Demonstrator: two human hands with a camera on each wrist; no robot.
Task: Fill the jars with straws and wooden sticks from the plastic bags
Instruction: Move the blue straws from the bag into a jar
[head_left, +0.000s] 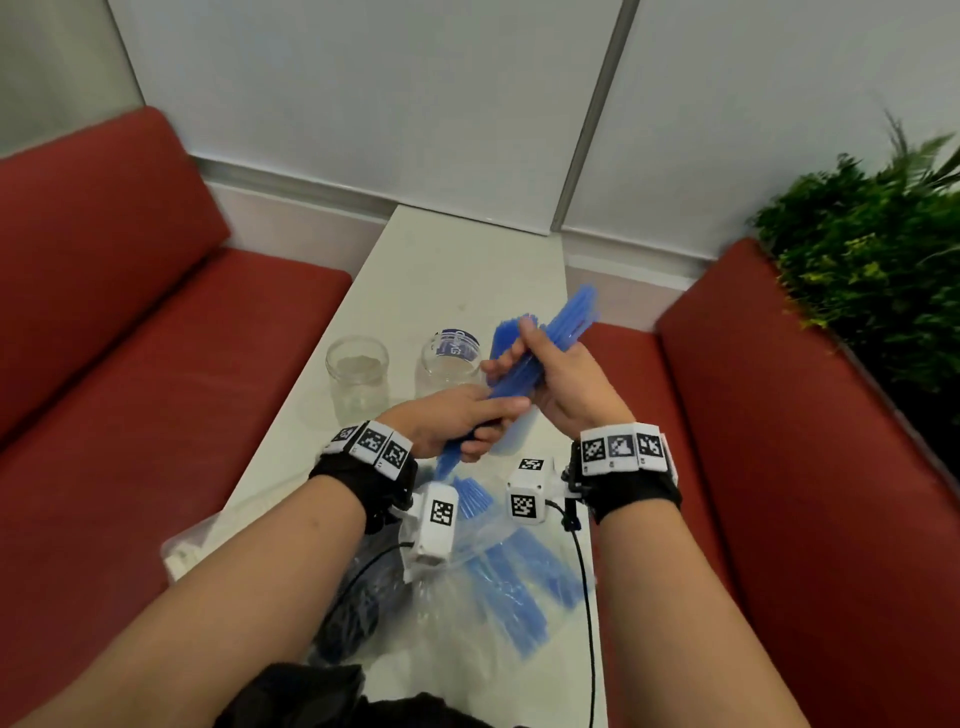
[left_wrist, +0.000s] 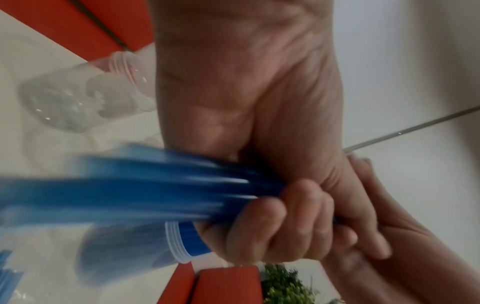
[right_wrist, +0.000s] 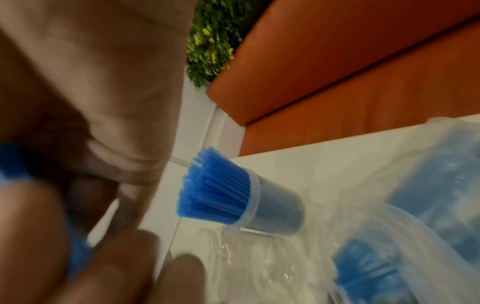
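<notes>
White narrow table (head_left: 441, 270) between red benches. Nearest: clear plastic bag of blue straws (head_left: 498, 577). Both hands, left hand (head_left: 457, 421) and right hand (head_left: 561, 384), clamped on one bundle of blue plastic straws (head_left: 540, 338). Beyond: two empty clear jars (head_left: 357, 371), one straw-filled jar (right_wrist: 272, 207).

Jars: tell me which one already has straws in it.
The jar nearest the person, packed with blue straws that stick out of its mouth. The plain jar and the labelled jar farther back are both empty.
</notes>
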